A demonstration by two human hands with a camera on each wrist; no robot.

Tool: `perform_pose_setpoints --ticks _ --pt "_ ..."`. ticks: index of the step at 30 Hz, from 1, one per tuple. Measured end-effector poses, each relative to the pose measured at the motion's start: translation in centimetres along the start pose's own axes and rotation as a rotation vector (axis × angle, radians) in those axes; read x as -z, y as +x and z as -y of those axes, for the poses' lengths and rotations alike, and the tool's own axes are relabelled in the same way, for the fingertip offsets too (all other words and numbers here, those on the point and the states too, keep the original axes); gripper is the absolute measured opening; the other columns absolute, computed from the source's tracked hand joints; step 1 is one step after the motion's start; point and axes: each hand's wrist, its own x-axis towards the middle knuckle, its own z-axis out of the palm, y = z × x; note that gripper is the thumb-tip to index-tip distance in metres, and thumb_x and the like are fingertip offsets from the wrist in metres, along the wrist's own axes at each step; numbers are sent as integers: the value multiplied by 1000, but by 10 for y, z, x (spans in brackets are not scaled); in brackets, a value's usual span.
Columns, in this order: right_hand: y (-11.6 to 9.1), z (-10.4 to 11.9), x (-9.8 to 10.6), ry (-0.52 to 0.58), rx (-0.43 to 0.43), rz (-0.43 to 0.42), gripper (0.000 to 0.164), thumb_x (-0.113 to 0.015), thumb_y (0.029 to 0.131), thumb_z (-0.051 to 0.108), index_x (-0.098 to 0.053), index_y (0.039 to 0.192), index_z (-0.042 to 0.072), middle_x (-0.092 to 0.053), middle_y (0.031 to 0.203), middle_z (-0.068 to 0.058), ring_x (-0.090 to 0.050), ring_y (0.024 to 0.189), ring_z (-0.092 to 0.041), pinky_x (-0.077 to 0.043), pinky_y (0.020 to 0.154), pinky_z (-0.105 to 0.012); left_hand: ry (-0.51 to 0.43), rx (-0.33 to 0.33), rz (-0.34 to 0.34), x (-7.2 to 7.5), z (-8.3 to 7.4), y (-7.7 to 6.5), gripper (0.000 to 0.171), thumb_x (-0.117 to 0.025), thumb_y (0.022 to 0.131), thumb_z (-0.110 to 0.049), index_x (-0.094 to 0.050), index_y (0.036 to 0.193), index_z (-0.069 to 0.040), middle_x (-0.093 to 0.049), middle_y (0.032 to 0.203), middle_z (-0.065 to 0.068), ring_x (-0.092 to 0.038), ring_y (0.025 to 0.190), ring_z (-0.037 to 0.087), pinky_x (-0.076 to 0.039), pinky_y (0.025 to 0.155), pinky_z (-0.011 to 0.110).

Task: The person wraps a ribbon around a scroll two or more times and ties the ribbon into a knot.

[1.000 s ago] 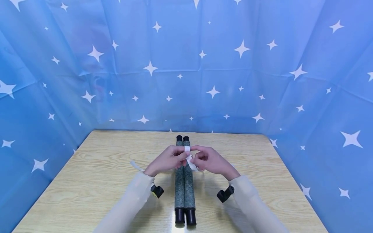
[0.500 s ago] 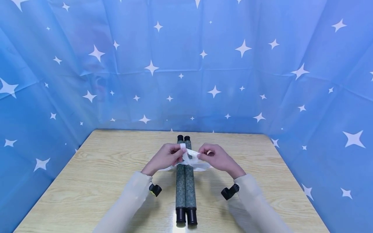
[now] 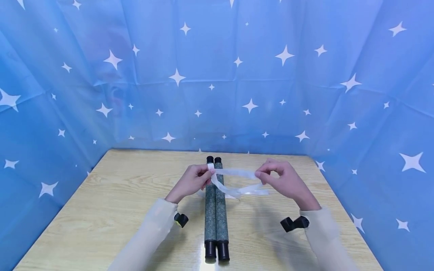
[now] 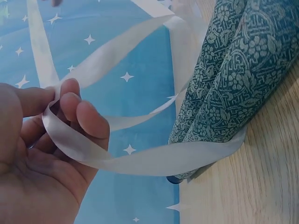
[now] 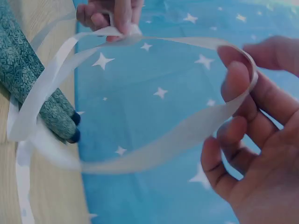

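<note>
A scroll [image 3: 222, 222], rolled into two side-by-side tubes in green patterned cloth with black end knobs, lies lengthwise on the table. A white ribbon [image 4: 154, 161] passes around it near its far part. Above the scroll, my left hand [image 3: 190, 182] pinches the ribbon between thumb and fingers. Off to the scroll's right, my right hand [image 3: 285, 180] pinches another stretch of the ribbon, which hangs in a wide loop [image 5: 154, 149] between the hands. The right wrist view shows the ribbon bent over the right fingertips. The part beneath the scroll is hidden.
The scroll rests on a light wood-grain table [image 3: 112, 195]. A blue curtain [image 3: 217, 98] with white stars stands behind the table and along both sides. Small black cameras [image 3: 294, 223] are worn at both wrists.
My right hand has moved right, away from the left hand, drawing the ribbon out into a long loop. The left hand has shifted slightly left and keeps its pinch. The scroll stays put.
</note>
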Motion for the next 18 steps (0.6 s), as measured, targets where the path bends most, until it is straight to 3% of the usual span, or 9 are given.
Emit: perform_pose_setpoints --ticks 5,8,12,15,18 --pt "-14 9 2 -19 94 151 14 -71 98 17 -81 89 22 -62 77 4 -59 80 -12 -45 84 -36 7 -9 -12 -1 0 2 28 -53 108 -31 -71 97 -14 -63 74 11 -51 57 27 -41 49 27" --pt "-18 10 -5 -53 110 361 14 -69 99 19 -82 103 19 -72 87 8 -64 82 -7 -54 81 -30 15 -9 -19 -2 -1 2 31 -54 108 -32 -70 92 -10 -63 73 14 -51 56 27 -41 50 27" --pt "-17 5 -20 -135 46 617 28 -67 100 30 -77 118 11 -78 101 7 -69 88 -1 -58 81 -25 15 -1 -2 -4 -2 1 34 -53 109 -30 -69 93 -4 -61 74 19 -49 56 17 -42 52 25" --pt "-11 -3 -32 -168 11 612 33 -66 100 31 -75 119 7 -78 99 3 -69 86 -1 -57 79 -24 18 -5 13 -6 -2 1 34 -53 109 -28 -68 95 -1 -60 73 15 -48 58 13 -43 55 25" --pt "0 -12 -45 -169 14 440 25 -66 100 26 -75 116 8 -76 93 2 -67 81 -6 -57 74 -25 19 -15 16 -6 -3 0 35 -53 109 -28 -68 97 2 -58 71 12 -48 59 13 -44 55 24"
